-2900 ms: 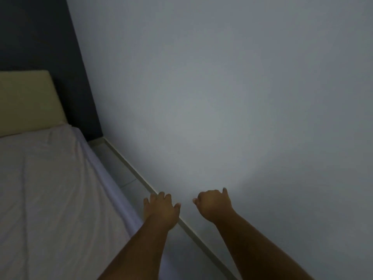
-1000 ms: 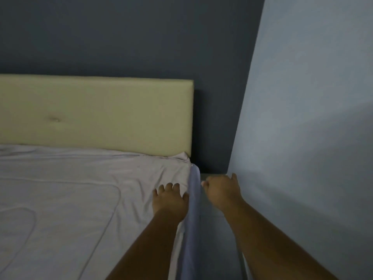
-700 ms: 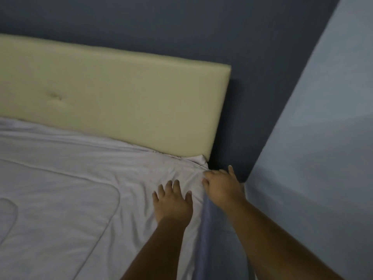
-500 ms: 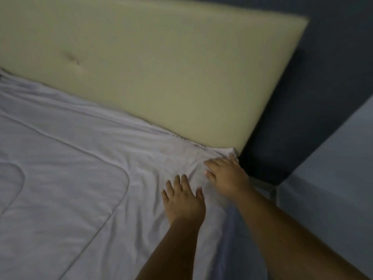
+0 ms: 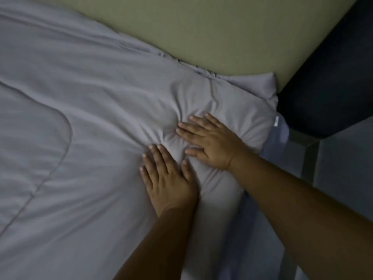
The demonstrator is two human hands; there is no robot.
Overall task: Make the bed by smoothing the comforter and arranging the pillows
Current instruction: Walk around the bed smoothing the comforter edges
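A pale lavender comforter (image 5: pixel 90 122) with curved stitched seams covers the bed and fills the left of the head view. Its top right corner bunches against the headboard. My left hand (image 5: pixel 168 182) lies flat, palm down, on the comforter near that corner. My right hand (image 5: pixel 210 141) is also flat, fingers spread, pressing into the fabric just above the left hand. Creases radiate from between the two hands. No pillow is in view.
A padded beige headboard (image 5: pixel 212 31) runs along the top. A dark blue wall (image 5: pixel 331 81) stands behind it at the right. The bed's right side drops to a narrow strip of floor with a light baseboard (image 5: pixel 306 154) along the pale side wall.
Both hands have moved from the bed's right edge onto the comforter's top corner and now press flat on it. The view has tilted down, closer to the bed.
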